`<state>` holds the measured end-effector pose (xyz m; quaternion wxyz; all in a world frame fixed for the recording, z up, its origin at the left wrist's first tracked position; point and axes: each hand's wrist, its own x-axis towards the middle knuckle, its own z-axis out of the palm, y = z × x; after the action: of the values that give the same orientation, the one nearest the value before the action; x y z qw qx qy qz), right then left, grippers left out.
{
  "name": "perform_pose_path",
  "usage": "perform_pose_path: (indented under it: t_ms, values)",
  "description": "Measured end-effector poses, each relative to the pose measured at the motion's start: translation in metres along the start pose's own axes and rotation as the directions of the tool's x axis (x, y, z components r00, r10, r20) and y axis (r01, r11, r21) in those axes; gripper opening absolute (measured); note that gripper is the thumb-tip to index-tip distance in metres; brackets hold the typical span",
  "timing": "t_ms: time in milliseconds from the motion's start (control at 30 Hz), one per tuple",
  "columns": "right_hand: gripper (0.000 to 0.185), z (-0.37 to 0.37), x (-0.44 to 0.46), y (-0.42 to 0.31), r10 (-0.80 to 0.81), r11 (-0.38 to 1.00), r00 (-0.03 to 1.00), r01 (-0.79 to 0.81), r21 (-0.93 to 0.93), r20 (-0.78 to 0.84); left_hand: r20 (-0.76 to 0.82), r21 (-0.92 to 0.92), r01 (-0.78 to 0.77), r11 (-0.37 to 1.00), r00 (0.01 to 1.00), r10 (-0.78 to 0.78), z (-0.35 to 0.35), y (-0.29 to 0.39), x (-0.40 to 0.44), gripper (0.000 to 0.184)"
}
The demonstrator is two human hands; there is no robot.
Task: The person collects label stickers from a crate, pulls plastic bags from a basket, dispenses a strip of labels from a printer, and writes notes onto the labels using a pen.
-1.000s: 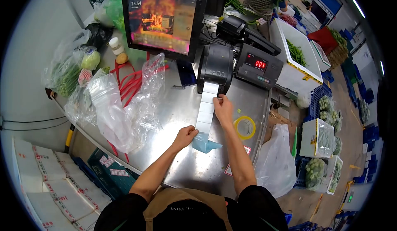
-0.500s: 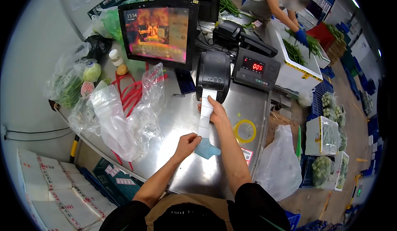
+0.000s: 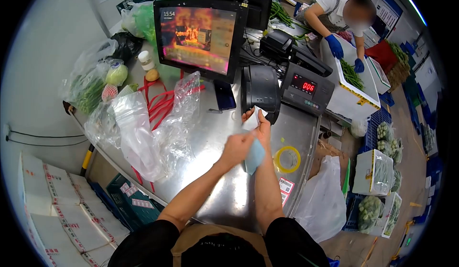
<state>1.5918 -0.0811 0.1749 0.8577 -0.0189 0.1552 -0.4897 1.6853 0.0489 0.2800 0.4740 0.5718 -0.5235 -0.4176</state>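
A strip of white labels (image 3: 255, 117), with a pale blue backing end (image 3: 255, 156), lies across both my hands. My right hand (image 3: 263, 127) pinches the white part just in front of the black label printer (image 3: 260, 90). Closed and slightly blurred, my left hand (image 3: 237, 148) grips the strip lower down, beside the blue end. Both hands are above the steel table (image 3: 215, 200). To the right of my right forearm lies a roll of yellow tape (image 3: 288, 159). Printed labels (image 3: 286, 185) are stuck near the table's right edge.
A monitor (image 3: 196, 37) and a scale display (image 3: 308, 87) stand at the back. Clear plastic bags (image 3: 138, 133), red straps (image 3: 160, 107) and a phone (image 3: 224, 95) lie leftward. Across from me, a blue-gloved person handles green vegetables in a white foam box (image 3: 356, 102).
My left hand has moved up and right towards my right hand. The strip, stretched straight before, is now bunched and folded between them. The scale reading went from 0.05 to 0.06.
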Motion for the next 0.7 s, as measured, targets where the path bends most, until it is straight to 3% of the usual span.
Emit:
perform_pose_path:
  t_ms: [67,133,167,300,400,433,533,633,700]
  values:
    - [0.029,-0.018,0.003,-0.014,0.086,0.995,0.996,-0.085,-0.06,0.01,-0.168,-0.052,0.024,0.998,0.985,-0.032,-0.007,-0.019,0.027,0.039]
    - [0.03,-0.024,-0.004,-0.022,0.079,0.977,0.996,-0.086,-0.193,-0.041,-0.322,0.069,-0.024,0.997,0.946,0.045,-0.008,-0.038,0.065,0.046]
    - [0.031,-0.025,-0.008,-0.025,0.052,0.943,0.999,-0.054,-0.329,-0.016,-0.311,0.181,-0.008,0.983,0.948,0.065,-0.01,-0.046,0.085,0.051]
    - [0.032,0.0,-0.027,-0.033,0.146,0.953,0.986,-0.162,-0.255,-0.079,-0.288,0.423,0.065,0.904,0.955,0.066,0.0,-0.043,0.139,0.075]
    - [0.03,0.001,-0.013,-0.033,0.147,0.932,0.978,-0.188,-0.309,-0.151,-0.285,0.319,0.112,0.941,0.958,-0.017,0.016,-0.051,0.168,0.086]
    - [0.028,0.0,-0.008,-0.033,0.152,0.925,0.975,-0.197,-0.324,-0.16,-0.279,0.263,0.106,0.959,0.96,-0.03,0.017,-0.055,0.171,0.082]
    - [0.028,0.001,0.004,-0.032,0.138,0.975,0.965,-0.172,-0.142,-0.224,-0.283,0.197,0.077,0.977,0.959,-0.018,0.018,-0.075,0.169,0.075]
    - [0.026,0.008,0.008,-0.032,0.139,0.985,0.943,-0.164,-0.058,-0.304,-0.284,0.249,0.063,0.966,0.959,0.01,0.017,-0.079,0.167,0.07]
    - [0.022,-0.004,0.006,-0.048,-0.023,0.988,0.995,0.008,-0.156,-0.096,-0.279,0.275,0.103,0.956,0.96,-0.023,0.016,-0.072,0.161,0.07]
